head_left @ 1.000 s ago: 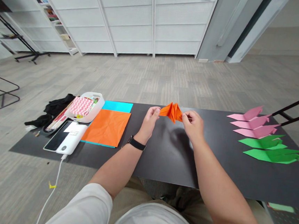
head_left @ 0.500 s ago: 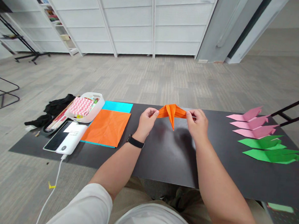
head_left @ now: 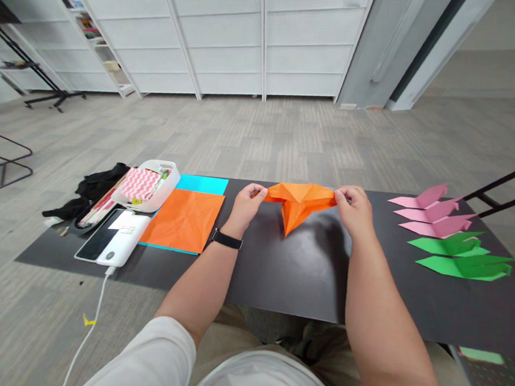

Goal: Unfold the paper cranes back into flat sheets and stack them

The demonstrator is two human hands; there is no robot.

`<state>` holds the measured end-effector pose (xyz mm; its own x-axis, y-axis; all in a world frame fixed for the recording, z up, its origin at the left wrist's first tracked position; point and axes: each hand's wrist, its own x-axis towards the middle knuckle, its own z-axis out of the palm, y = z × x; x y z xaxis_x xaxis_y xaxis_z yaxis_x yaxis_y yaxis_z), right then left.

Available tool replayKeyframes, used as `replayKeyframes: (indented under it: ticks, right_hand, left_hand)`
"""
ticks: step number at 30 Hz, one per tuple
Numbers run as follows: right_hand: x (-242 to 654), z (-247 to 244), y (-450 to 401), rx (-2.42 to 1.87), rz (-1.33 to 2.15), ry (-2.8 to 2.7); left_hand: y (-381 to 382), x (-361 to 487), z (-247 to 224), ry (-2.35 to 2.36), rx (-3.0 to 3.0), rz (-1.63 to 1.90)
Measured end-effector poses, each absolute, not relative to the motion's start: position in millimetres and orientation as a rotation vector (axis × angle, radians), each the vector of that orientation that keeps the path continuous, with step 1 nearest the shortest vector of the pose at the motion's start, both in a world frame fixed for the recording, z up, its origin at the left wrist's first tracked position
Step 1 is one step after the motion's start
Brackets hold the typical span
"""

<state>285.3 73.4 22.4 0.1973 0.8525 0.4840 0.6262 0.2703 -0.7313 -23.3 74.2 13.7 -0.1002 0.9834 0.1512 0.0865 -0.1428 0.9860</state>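
An orange folded paper [head_left: 301, 198] is held up over the dark table [head_left: 286, 279], spread wide with a pointed flap hanging down at its middle. My left hand [head_left: 247, 204] pinches its left end between thumb and fingers. At the right end, my right hand [head_left: 355, 210] grips the other tip the same way. Flat orange sheets [head_left: 185, 220] lie to the left of my left hand, over cyan paper [head_left: 203, 184].
Pink folded papers [head_left: 435, 222] and green ones [head_left: 462, 266] stand in a row at the right. On the left are a white basket [head_left: 167, 191], a white power bank [head_left: 124, 244] with a cable, a phone [head_left: 100, 236] and black cloth [head_left: 100, 182].
Both hands have moved apart, pulling the orange paper wider. Its middle has opened into a broader shape, and the hanging point is larger and lower.
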Motion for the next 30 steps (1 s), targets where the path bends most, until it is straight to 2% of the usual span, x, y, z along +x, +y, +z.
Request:
replayKeyframes:
  ticks: [5,11,17,30]
  right_hand:
    - [283.7,24.2,71.3,-1.453,0.430,-1.483]
    - [266.9,25.9,66.0,-1.474,0.610,-1.422]
    - [249.7,30.0,59.6,-1.468,0.636,-1.457]
    - [248.8,19.0,62.8,-1.299,0.745,-1.634]
  left_hand:
    - [57.8,-20.6,26.5,1.240,1.681,1.443]
    - [37.6,-4.9,35.0,1.146,2.130,1.228]
    - [39.0,5.6,26.1,1.266,2.091,1.278]
    - [60.1,-14.7,22.0,1.493,1.572,1.353]
